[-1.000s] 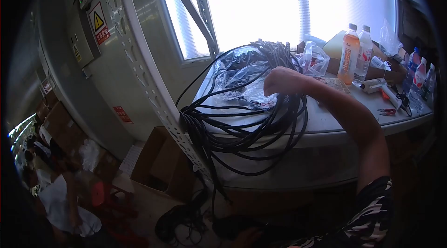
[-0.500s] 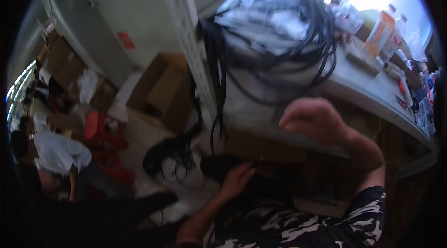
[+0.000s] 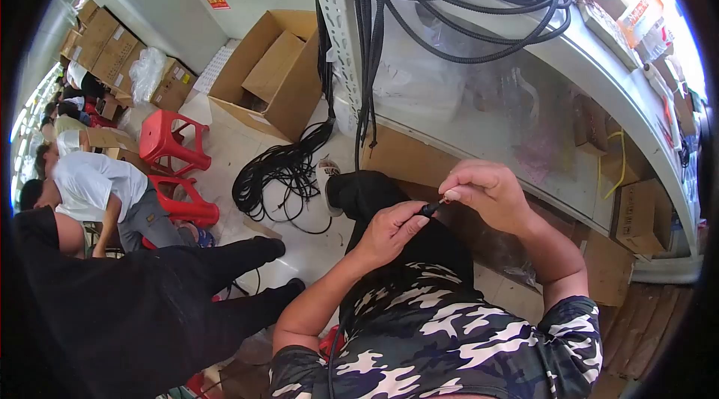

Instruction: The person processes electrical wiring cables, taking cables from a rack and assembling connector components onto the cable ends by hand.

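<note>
My left hand [image 3: 391, 234] is closed around a black cable end [image 3: 429, 209], with the dark tip sticking out past the thumb and forefinger. Small copper-coloured strands seem to show at that tip. My right hand [image 3: 490, 191] has thumb and forefinger pinched together right at the tip; the fingers hide most of what lies between them. Both hands meet above my lap. Over the shelf edge beyond them hangs a coil of black ribbed cables [image 3: 479, 6], and more black cables [image 3: 277, 174] lie heaped on the floor to the left.
A white metal shelf [image 3: 625, 62] curves along the right, with cartons [image 3: 642, 219] underneath. An open cardboard box [image 3: 299, 92] stands beyond the floor cables. Red stools [image 3: 176, 141] are at the left, near a person in white [image 3: 101, 182]. A person in black [image 3: 127, 317] sits close by.
The view has tilted downward and sharpened. My right hand has come down from in front of the shelf to meet the left, which has risen from my lap with the cable end showing.
</note>
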The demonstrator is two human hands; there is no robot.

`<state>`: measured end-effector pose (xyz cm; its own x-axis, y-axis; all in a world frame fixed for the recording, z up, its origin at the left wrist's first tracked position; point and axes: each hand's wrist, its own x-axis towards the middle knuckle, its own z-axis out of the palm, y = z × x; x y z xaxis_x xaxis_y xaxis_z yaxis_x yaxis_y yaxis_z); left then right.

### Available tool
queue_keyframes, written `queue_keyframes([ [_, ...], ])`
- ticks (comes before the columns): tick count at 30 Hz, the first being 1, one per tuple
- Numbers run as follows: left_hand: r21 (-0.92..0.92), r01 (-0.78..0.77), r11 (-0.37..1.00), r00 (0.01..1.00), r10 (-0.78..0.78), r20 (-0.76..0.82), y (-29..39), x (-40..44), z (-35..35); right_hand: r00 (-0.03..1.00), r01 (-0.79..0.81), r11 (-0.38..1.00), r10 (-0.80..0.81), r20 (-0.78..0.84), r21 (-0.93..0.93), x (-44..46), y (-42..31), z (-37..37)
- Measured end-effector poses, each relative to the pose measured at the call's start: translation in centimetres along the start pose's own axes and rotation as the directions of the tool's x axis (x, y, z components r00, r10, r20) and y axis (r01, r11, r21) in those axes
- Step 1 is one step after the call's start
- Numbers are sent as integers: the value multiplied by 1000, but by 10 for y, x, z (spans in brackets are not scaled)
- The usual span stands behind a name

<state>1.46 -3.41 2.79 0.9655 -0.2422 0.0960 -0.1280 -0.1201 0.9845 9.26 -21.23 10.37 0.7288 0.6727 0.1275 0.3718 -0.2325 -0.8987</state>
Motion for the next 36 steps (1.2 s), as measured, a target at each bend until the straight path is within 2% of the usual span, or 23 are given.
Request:
queue_keyframes([
  [4, 9, 86, 996, 995, -86, 51, 6, -4, -2, 1000, 17, 1000, -17, 23, -5, -4, -1, -2],
  [10, -20, -40, 999, 999, 40, 27, 4, -6, 3, 997, 3, 1000, -1, 79, -28, -5, 1, -3],
  [13, -63, -32, 997, 998, 35, 49, 4, -11, -1, 993, -18, 997, 9, 117, 73, -4, 6, 3],
  [15, -196, -11, 980, 997, 25, 69, 5, -11, 2, 994, -46, 968, 19, 109, 249, -4, 12, 4],
  [16, -197, -14, 980, 998, 27, 62, 5, -11, 2, 993, -45, 968, 17, 116, 247, -4, 16, 4],
  [18, -353, 144, 924, 983, -93, 159, 8, -11, 2, 992, 33, 937, -72, 101, 347, -5, 22, 4],
  [22, -422, 144, 895, 984, -86, 154, 6, -17, 0, 987, 107, 951, -137, 85, 291, -3, 22, 12],
  [24, -501, 210, 840, 971, -119, 207, 6, -17, 0, 973, 196, 963, -214, 82, 186, -1, 23, 13],
  [28, -489, 219, 844, 965, -113, 237, 1, -15, 1, 974, 157, 972, -181, 133, 173, -3, 28, 18],
  [31, -506, 165, 846, 981, -86, 176, 6, -13, 2, 965, 153, 974, -184, 185, 166, -6, 38, 23],
  [33, -234, 82, 969, 989, -50, 137, 9, -11, 0, 961, 108, 979, -148, 235, 173, -9, 42, 25],
  [34, -236, 85, 968, 989, -54, 138, 7, -10, 1, 961, 104, 979, -144, 235, 175, -11, 47, 26],
  [36, -188, -23, 982, 998, 33, 50, 1, -9, 2, 949, 80, 988, -116, 292, 133, -14, 52, 28],
])
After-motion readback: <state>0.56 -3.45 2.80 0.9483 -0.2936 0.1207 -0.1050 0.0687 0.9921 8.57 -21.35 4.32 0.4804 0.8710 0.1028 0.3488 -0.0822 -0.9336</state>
